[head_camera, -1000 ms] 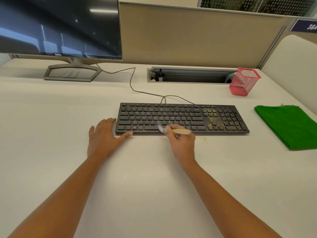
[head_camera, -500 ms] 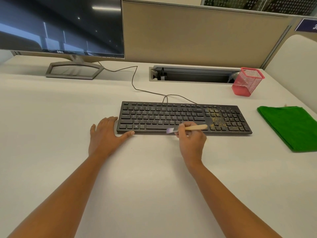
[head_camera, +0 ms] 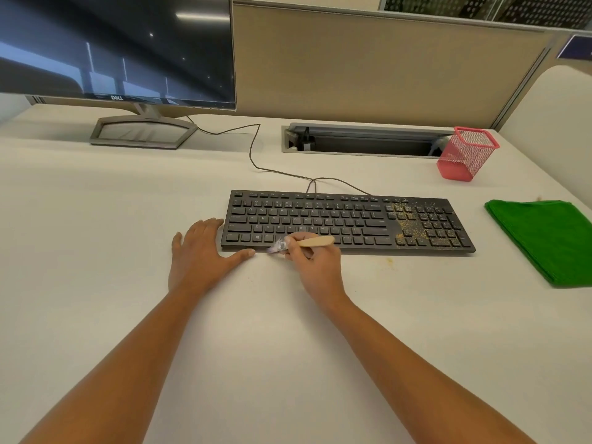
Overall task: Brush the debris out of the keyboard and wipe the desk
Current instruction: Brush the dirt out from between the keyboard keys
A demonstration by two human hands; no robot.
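Note:
A black keyboard (head_camera: 336,216) lies on the white desk (head_camera: 288,331). Yellowish debris (head_camera: 413,224) is scattered over its right side around the number pad, and a few specks (head_camera: 388,260) lie on the desk in front. My left hand (head_camera: 203,251) rests flat on the desk against the keyboard's left front corner, thumb along its front edge. My right hand (head_camera: 315,267) grips a small brush (head_camera: 304,243) by its wooden handle. The bristles point left and touch the keyboard's front edge near the bottom key row.
A folded green cloth (head_camera: 544,238) lies at the right edge of the desk. A pink mesh pen cup (head_camera: 464,153) stands at the back right beside a cable tray slot (head_camera: 365,141). A monitor (head_camera: 115,49) on its stand sits back left; the keyboard cable (head_camera: 256,155) runs toward it.
My right hand has swept the brush back to the left along the keyboard's front row, after a move to the right. The left hand has stayed in place.

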